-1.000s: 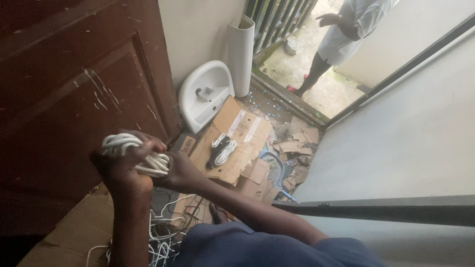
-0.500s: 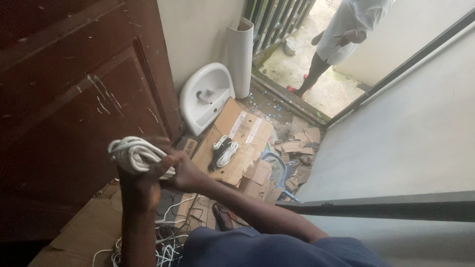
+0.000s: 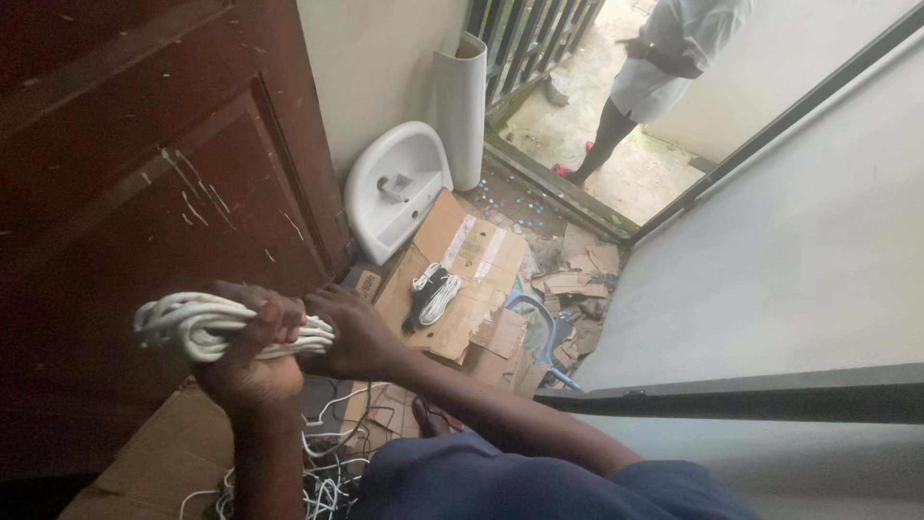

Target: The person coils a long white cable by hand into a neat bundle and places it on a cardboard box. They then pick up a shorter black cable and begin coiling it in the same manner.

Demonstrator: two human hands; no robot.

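Observation:
A coil of white cable (image 3: 188, 323) lies sideways in front of the dark wooden door (image 3: 144, 173). My left hand (image 3: 252, 358) is closed around the middle of the coil from below, forearm upright. At the coil's right end, my right hand (image 3: 354, 332) is closed over the strands, its arm reaching in from the lower right. Below the hands, loose white cable (image 3: 318, 481) is tangled on the floor.
Flattened cardboard (image 3: 472, 265) covers the floor, with a small black-and-white cable bundle (image 3: 430, 297) on it. A white sink basin (image 3: 395, 188) and its pedestal (image 3: 462, 106) lean against the wall. Another person (image 3: 664, 67) stands outside the doorway. A grey wall (image 3: 770, 250) is at right.
Both hands have shifted the coil slightly down and to the left, and it now lies flatter. The person outside has moved a little.

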